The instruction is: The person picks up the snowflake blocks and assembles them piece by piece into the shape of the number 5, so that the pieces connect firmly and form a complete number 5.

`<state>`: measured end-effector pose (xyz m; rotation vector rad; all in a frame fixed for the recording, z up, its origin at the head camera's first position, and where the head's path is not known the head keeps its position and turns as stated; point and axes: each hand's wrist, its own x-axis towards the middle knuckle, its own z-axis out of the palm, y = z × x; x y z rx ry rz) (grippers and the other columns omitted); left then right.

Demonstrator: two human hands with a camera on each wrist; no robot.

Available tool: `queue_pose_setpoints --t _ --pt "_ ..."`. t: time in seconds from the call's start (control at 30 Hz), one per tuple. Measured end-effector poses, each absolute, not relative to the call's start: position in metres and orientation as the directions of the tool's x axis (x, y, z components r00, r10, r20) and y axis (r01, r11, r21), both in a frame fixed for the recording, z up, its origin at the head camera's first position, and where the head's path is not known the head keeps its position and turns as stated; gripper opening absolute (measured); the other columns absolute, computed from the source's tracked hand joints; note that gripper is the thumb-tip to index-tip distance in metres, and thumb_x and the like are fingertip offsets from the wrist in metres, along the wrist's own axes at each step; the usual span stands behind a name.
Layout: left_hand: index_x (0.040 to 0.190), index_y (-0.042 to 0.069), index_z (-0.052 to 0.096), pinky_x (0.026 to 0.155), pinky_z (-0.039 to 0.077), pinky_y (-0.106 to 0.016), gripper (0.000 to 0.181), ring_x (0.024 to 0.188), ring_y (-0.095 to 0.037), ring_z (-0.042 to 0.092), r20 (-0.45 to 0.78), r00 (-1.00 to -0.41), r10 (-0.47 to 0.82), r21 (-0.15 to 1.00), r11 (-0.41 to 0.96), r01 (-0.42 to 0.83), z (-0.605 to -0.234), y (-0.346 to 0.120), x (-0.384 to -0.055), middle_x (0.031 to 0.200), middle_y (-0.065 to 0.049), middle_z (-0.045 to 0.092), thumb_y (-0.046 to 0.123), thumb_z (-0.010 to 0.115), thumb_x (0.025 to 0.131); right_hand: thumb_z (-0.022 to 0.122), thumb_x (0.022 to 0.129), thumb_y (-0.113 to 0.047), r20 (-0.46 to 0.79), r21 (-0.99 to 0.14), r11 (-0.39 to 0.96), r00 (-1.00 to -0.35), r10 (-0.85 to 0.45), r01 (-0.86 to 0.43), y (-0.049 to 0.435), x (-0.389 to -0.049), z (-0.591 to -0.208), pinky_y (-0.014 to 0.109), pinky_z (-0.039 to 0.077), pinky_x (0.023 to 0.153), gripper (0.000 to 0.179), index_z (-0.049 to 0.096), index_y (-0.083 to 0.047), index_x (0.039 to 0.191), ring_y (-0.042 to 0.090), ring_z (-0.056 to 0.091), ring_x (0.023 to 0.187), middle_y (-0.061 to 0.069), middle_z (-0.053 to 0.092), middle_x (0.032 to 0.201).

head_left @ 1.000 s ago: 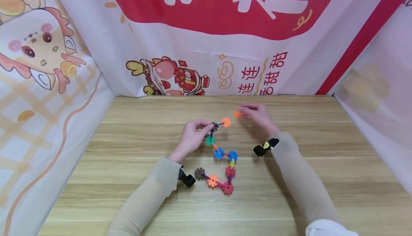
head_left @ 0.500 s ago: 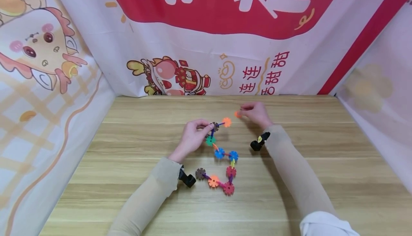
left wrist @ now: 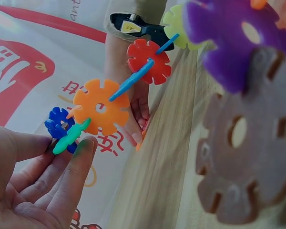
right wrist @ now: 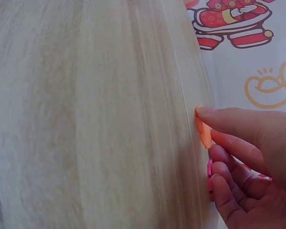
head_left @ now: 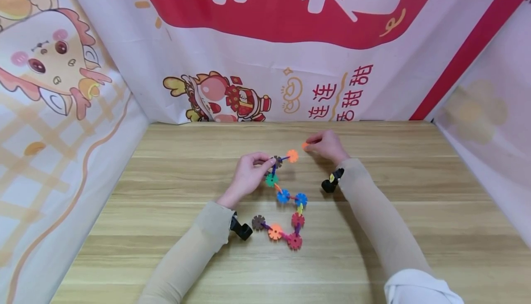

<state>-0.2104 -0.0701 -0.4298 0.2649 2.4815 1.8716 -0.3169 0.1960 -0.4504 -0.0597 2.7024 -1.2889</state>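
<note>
A chain of notched plastic snowflake discs zigzags over the wooden table, in brown, orange, red, blue and green. My left hand (head_left: pixel 248 174) pinches its upper part beside a dark brown disc (head_left: pixel 277 161). In the left wrist view that hand's thumb and fingers hold a green disc (left wrist: pixel 72 135) and a dark blue disc (left wrist: pixel 60 122). An orange disc (head_left: pixel 292 156) ends the chain's upper side. Right of it and apart, my right hand (head_left: pixel 328 145) pinches a loose orange disc (right wrist: pixel 203 128). A pink disc (right wrist: pixel 210 180) sits against that hand's lower fingers.
The wooden table (head_left: pixel 182 267) meets a printed cloth backdrop (head_left: pixel 257 55) along its far edge. Printed cloth also stands on both sides. Near the left wrist lies the chain's lower end, a brown disc (head_left: pixel 258 222). Each wrist wears a black camera mount (head_left: pixel 332 182).
My right hand and forearm have shifted slightly left, still pinching the loose orange disc. The left hand and the chain have hardly moved.
</note>
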Motion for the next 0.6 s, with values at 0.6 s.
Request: queue_pose_setpoints --t 0.6 --pt "0.102 0.000 0.069 0.070 0.061 -0.033 0.013 0.080 -0.022 0.069 0.034 -0.992 0.125 0.988 0.144 0.052 -0.4292 -0.0668 -0.2054 0.099 -0.012 0.070 0.012 0.068 0.100 0.077 0.092 -0.014 -0.042 -0.799 0.601 -0.994 -0.105 -0.029 0.1964 -0.3094 -0.4540 0.037 0.050 0.074 0.024 0.068 -0.005 0.113 0.027 0.059 0.091 0.012 0.066 0.105"
